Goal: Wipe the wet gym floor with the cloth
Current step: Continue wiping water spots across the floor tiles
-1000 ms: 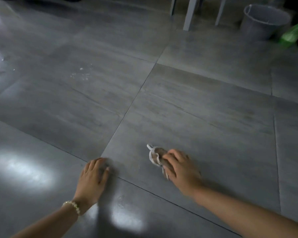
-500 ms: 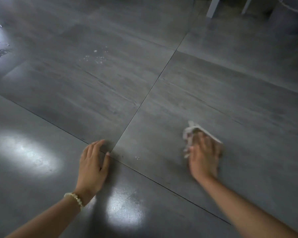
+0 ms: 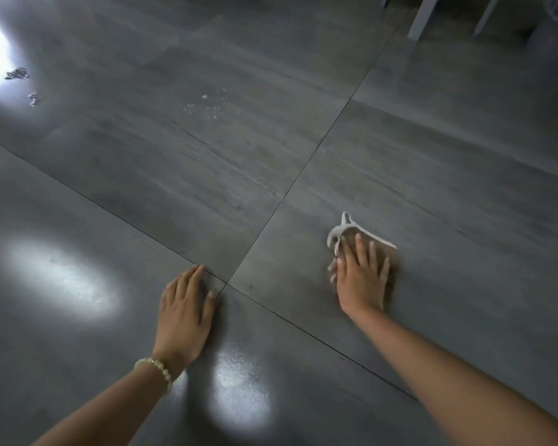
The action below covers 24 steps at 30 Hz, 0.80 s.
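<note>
While the right hand presses the cloth against the floor, its grip flat with fingers spread, the left hand braces flat-palmed nearby; firm overlapping strokes toward the droplets would work best.

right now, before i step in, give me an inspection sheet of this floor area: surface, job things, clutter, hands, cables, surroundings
surface: grey tiled floor, glossy, with dark grout lines; small droplets on the far tile; wet-looking patches by the glare at far left
job's things: cloth lying on the floor under the right hand
clutter: nothing seen
grippers: left hand flat on the floor, bracelet on its wrist; right hand presses the cloth, fingers spread and straight
cables: nothing seen
surroundings: white furniture legs at top right; the corner beyond them is too dark to tell
</note>
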Each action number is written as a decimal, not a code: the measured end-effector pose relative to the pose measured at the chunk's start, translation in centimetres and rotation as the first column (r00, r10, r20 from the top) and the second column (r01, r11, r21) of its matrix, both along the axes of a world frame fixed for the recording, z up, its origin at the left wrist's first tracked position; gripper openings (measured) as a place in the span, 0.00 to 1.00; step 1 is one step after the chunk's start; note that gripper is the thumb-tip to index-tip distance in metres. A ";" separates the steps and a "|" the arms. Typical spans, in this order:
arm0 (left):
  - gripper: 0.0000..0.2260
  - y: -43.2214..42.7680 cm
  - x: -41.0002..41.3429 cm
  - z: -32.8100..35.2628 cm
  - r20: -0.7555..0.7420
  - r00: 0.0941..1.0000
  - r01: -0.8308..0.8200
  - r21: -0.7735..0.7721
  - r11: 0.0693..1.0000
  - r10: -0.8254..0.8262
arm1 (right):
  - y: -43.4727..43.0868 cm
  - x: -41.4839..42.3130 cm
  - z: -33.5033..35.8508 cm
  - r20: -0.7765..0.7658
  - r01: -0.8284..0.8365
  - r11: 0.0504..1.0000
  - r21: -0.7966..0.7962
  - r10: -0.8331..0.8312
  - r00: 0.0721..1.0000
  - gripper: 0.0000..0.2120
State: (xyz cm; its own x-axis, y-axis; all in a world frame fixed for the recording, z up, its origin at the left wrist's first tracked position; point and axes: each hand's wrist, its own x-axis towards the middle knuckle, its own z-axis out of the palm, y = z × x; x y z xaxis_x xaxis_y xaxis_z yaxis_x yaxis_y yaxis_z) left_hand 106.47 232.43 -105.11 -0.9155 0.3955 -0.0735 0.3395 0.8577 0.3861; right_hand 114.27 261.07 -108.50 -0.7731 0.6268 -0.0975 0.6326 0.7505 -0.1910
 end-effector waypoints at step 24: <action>0.31 1.4 -0.8 -1.0 -0.010 0.994 -0.112 0.024 0.993 0.112 | -12.5 -4.7 1.2 0.075 -0.700 0.712 -0.054 0.702 0.709 0.24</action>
State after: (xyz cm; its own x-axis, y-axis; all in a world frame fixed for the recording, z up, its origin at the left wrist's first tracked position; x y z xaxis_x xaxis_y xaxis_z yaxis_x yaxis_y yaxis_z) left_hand 105.64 233.87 -106.06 -0.9548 0.2920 -0.0551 0.2463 0.8814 0.4031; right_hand 109.57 248.53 -107.35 -0.9775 -0.0946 -0.1884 -0.0597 0.9813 -0.1832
